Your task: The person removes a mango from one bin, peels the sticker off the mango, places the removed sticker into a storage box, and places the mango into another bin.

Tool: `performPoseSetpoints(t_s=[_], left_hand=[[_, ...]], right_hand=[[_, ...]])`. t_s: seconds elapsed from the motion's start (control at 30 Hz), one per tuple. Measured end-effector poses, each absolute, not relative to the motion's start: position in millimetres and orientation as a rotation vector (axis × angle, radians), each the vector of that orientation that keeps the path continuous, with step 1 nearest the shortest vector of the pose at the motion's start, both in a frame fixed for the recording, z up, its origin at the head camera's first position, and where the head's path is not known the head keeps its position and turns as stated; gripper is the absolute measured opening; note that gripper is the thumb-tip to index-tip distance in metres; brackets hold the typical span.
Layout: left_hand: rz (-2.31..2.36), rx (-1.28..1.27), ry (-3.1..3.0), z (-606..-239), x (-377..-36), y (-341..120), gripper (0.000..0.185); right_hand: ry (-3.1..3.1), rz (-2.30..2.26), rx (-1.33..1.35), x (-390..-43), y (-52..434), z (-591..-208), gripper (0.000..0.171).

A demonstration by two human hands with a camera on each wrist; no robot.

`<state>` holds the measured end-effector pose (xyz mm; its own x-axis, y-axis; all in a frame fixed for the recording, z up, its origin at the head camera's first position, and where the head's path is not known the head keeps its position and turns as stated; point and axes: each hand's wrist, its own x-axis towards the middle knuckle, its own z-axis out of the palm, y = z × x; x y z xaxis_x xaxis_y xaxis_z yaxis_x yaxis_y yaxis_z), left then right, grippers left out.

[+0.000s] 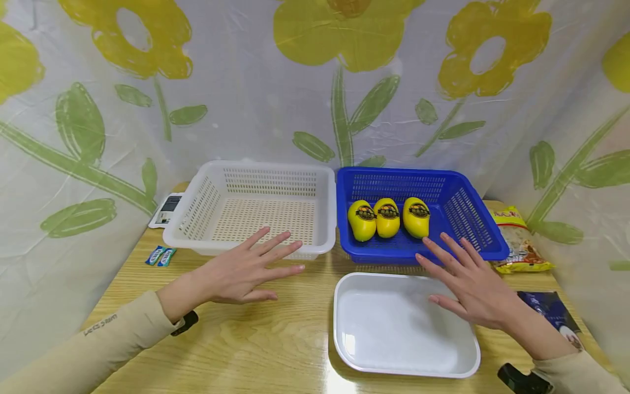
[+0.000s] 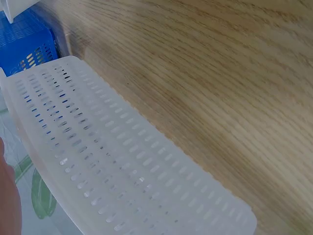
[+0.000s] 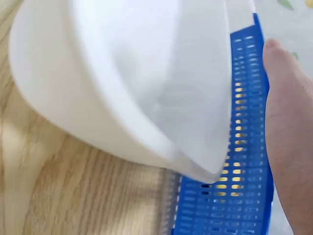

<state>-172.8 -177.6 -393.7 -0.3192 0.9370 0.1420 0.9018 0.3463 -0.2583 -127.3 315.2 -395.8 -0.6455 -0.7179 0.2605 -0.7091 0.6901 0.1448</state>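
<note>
Two hands hover flat over the table, fingers spread and straight, holding nothing: the left hand (image 1: 241, 273) at centre-left of the frame, just before the white basket (image 1: 206, 241), and the right hand (image 1: 472, 284) at centre-right, its fingertips over the front rim of the blue basket (image 1: 472, 189) and its palm above the far right corner of the one white tray (image 1: 344, 328), at lower centre. The two baskets stand side by side in the middle of the frame, touching. Three yellow mangoes (image 1: 387, 218) lie in a row inside the blue one. At right lies one noodle packet (image 1: 517, 241); at left, two small blue sachets (image 1: 160, 255).
</note>
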Motion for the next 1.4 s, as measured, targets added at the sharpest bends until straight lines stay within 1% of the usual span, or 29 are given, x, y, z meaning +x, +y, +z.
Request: performPoseSetpoints(t_s=[0.07,0.17,0.27,0.33,0.37,0.47,0.53,0.6,0.7,0.77,0.97,1.07,1.23,1.33,1.4], left_hand=[[0.185,-1.638,-2.353,-394,-172,-178,0.068],[0.142,-1.622,-2.356,-394,-171,-177,0.063],[0.083,-1.599,-2.372,-392,-167,-176,0.061],[0.040,-1.580,-2.398,-390,-165,-174,0.060],[0.023,-1.571,-2.411,-389,-164,-174,0.060],[-0.032,-1.553,-2.442,-386,-161,-173,0.059],[-0.061,-1.543,-2.458,-384,-159,-173,0.058],[-0.092,-1.531,-2.474,-383,-157,-173,0.057],[-0.179,-1.492,-2.537,-381,-156,-170,0.057],[-0.293,-1.452,-2.602,-378,-155,-167,0.056],[-0.959,-1.196,-2.733,-362,-157,-143,0.049],[-1.223,-1.054,-2.722,-351,-160,-128,0.043],[-1.467,-0.931,-2.710,-339,-169,-105,0.035],[-1.557,-0.871,-2.715,-334,-178,-90,0.032],[-1.607,-0.819,-2.717,-331,-185,-80,0.029]], right_hand=[[-2.612,0.076,1.087,-127,314,-392,0.061],[-2.619,0.409,0.960,-127,317,-386,0.044],[-2.597,0.743,0.704,-130,326,-380,0.030],[-2.593,0.872,0.469,-132,336,-378,0.025],[-2.582,0.918,0.351,-134,341,-378,0.025],[-2.549,1.100,0.030,-139,359,-380,0.037],[-2.530,1.197,-0.125,-141,372,-385,0.044],[-2.545,1.270,-0.209,-142,384,-391,0.051],[-2.604,1.324,-0.230,-142,399,-400,0.054],[-2.615,1.397,-0.195,-141,406,-405,0.054],[-2.395,1.842,-0.108,-141,413,-414,0.041],[-2.333,1.935,-0.135,-142,414,-415,0.039],[-2.352,1.967,-0.160,-142,415,-414,0.046],[-2.289,2.065,-0.143,-142,415,-414,0.045],[-2.211,2.160,-0.121,-143,415,-415,0.041]])
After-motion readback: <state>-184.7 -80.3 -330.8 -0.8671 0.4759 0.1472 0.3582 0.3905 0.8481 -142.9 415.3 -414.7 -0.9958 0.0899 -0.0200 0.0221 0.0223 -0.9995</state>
